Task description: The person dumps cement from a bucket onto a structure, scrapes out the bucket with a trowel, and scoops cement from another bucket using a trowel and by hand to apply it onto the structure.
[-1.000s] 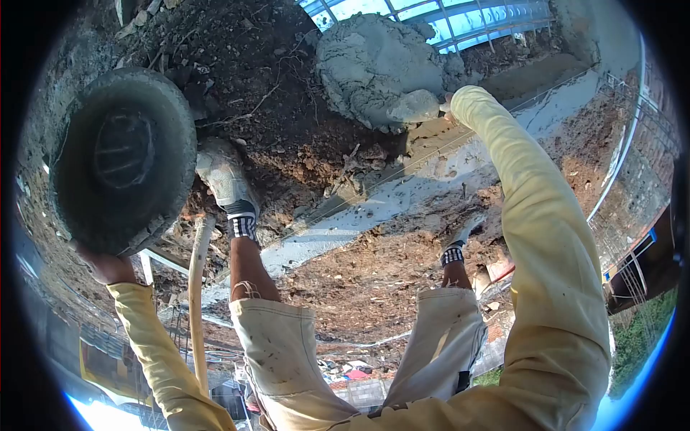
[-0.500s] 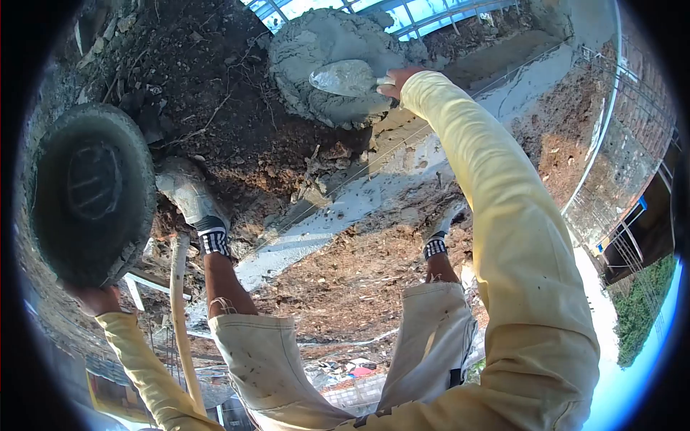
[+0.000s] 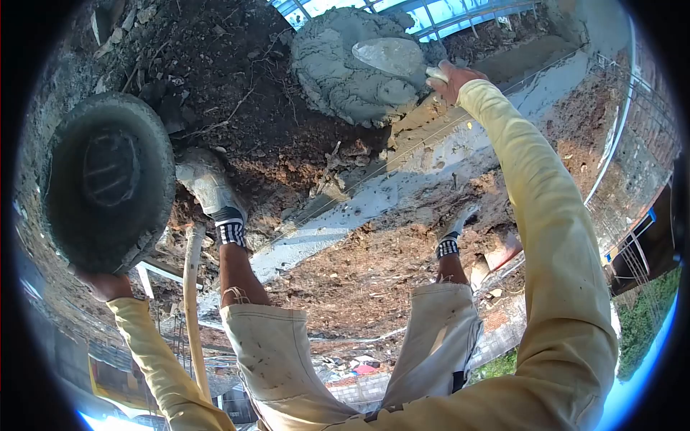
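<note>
A mortar-smeared trowel with a rounded metal blade (image 3: pixel 392 56) lies over the upper right part of a broad mound of wet grey mortar (image 3: pixel 334 86); whether blade and mortar touch is unclear. The right hand (image 3: pixel 457 82) closes around the trowel's pale handle at the mound's right edge. Well apart to the left, the left hand (image 3: pixel 108 285) grips the near rim of a round, grey-crusted basin (image 3: pixel 108 208), tilted to show its hollow; the basin hides some fingers, so how far they open cannot be told. A wooden pole (image 3: pixel 191 302) stands near the basin, beside a mesh-topped shoe (image 3: pixel 207 185), while a thin string (image 3: pixel 417 146) runs above a pale grey strip (image 3: pixel 316 241) across reddish soil (image 3: pixel 345 287).
</note>
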A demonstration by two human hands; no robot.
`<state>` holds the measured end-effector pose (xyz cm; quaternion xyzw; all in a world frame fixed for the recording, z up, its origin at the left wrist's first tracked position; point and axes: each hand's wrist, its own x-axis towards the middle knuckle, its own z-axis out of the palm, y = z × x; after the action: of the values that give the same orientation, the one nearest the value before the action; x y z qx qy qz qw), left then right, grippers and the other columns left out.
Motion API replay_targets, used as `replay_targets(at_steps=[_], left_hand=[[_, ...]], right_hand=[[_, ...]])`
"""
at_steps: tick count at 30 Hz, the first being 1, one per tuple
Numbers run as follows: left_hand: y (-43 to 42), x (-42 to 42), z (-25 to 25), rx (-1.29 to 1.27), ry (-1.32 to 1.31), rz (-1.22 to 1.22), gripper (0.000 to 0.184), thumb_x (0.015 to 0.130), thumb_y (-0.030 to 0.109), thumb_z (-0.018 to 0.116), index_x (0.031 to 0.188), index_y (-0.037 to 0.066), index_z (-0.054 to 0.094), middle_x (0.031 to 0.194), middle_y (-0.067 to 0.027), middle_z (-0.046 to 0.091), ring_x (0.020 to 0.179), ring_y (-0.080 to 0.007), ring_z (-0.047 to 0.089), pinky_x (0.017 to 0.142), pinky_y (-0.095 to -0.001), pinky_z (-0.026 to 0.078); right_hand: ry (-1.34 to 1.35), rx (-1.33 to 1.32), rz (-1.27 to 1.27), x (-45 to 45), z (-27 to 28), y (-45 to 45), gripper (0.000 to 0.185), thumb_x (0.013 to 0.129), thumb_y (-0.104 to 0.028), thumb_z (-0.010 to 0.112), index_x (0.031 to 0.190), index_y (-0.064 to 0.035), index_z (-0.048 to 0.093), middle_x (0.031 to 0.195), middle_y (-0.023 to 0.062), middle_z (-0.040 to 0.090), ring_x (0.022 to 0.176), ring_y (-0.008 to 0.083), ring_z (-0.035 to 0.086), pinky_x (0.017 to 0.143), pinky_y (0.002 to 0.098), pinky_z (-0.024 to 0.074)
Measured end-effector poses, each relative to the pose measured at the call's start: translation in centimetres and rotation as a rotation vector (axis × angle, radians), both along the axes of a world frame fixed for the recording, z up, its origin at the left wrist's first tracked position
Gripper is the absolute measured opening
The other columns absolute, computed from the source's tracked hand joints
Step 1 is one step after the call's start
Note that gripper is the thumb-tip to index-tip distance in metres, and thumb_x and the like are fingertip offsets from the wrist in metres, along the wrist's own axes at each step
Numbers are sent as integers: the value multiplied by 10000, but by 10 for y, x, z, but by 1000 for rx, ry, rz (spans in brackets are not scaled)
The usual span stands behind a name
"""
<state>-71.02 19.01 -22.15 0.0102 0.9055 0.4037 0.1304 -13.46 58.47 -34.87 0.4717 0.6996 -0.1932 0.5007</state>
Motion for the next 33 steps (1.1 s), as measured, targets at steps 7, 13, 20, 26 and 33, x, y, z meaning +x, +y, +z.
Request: replay_targets(at_steps=[7, 13, 20, 26, 33], left_hand=[[25, 15, 9, 161, -72, 106, 714, 901, 558, 436, 1321, -19, 410, 1356, -149, 434, 1194, -256, 475, 1020, -372, 394], [36, 14, 15, 215, -20, 84, 623, 914, 430, 512, 1393, 87, 309, 1376, -136, 423, 1194, -256, 478, 1004, -365, 401], [38, 26, 12, 194, 50, 115, 561, 942, 432, 441, 1315, 13, 429, 1349, -133, 456, 1168, -269, 498, 1017, -364, 383], [28, 17, 8, 194, 71, 55, 552, 952, 417, 414, 1311, -2, 428, 1334, -141, 466, 1151, -271, 504, 1008, -367, 393], [29, 18, 9, 236, 21, 93, 559, 946, 420, 437, 1318, 2, 423, 1345, -139, 455, 1167, -268, 497, 1007, -370, 397]], right_hand=[[150, -26, -103, -9, -87, -57, 638, 783, -534, 576, 1166, -25, 547, 1066, 217, 623, 1013, 381, 588, 873, 447, 455], [205, -128, -186, 29, -115, -67, 698, 708, -521, 650, 1173, -9, 557, 1154, 206, 599, 1146, 343, 521, 971, 417, 384], [-123, -151, -173, 29, -61, -47, 618, 750, -495, 646, 1205, -92, 539, 1167, 173, 578, 1120, 295, 517, 954, 416, 378], [-165, -142, -253, 23, -34, -43, 597, 769, -486, 641, 1216, -109, 525, 1108, 156, 596, 1058, 294, 538, 906, 426, 404], [-100, -137, -408, -37, -74, -68, 573, 792, -476, 635, 1230, -130, 508, 1039, 137, 618, 986, 291, 564, 851, 438, 435]])
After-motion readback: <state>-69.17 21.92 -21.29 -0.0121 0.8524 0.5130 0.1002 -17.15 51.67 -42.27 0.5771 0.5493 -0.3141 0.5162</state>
